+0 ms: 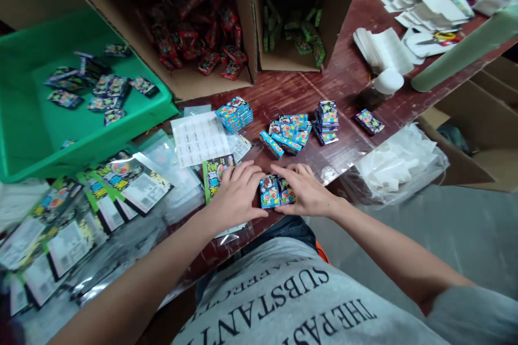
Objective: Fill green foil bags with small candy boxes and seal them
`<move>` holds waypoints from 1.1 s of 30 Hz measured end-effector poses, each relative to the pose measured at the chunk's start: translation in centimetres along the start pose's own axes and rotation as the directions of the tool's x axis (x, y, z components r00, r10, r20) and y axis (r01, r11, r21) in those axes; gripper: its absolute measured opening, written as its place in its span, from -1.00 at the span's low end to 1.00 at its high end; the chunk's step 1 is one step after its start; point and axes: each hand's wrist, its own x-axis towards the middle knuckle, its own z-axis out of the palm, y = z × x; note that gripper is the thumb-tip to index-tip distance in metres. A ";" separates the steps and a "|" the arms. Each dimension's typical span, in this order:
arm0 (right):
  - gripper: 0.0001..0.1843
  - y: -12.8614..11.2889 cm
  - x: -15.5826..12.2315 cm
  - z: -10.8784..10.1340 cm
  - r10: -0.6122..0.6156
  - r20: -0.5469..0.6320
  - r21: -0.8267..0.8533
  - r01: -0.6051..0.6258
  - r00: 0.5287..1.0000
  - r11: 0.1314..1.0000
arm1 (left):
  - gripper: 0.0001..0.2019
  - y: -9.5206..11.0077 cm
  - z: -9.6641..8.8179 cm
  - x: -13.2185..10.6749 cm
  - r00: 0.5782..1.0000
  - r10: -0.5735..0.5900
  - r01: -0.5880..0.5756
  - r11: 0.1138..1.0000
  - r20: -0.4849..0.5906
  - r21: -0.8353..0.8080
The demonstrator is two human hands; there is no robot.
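Note:
My left hand (237, 197) and my right hand (308, 191) press from both sides on a small bunch of blue toy packets (275, 192) at the near edge of the dark red table (343, 81). Fingers of both hands curl round the packets. Under my left hand lies a clear plastic bag with a green printed header card (214, 171). More blue packets lie just beyond in a loose pile (286, 135), a stack (235, 113) and a darker stack (327, 121).
A green bin (24, 135) with dark packets stands at left. Two cardboard boxes at the back hold red packets (198, 38) and green packets (299, 35). Printed bags (101, 194) spread at front left. Clear bags (394, 164), white folded papers (421, 5) and scissors (443, 38) lie right.

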 end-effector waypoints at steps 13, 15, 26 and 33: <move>0.15 -2.4 -3.5 -4.2 -0.176 0.191 0.524 0.051 0.966 0.850 | -0.28 -4.2 -5.3 -0.8 0.899 0.270 -0.234 0.961 0.344 -0.144; 0.11 -2.6 -3.9 -4.3 -0.106 0.133 0.426 0.040 0.985 0.904 | -0.30 -3.3 -5.0 -0.5 0.934 0.259 -0.256 0.966 0.246 -0.046; 0.01 -0.8 -3.0 -3.9 -0.030 0.001 0.147 0.030 1.000 0.989 | -0.04 -0.1 -2.0 -5.0 0.976 -0.206 0.209 0.977 0.067 -0.040; -0.06 -0.2 -0.9 -3.2 -0.072 0.090 0.057 0.067 0.993 0.996 | -0.21 0.1 0.7 -5.5 0.983 -0.183 0.184 0.982 0.030 -0.040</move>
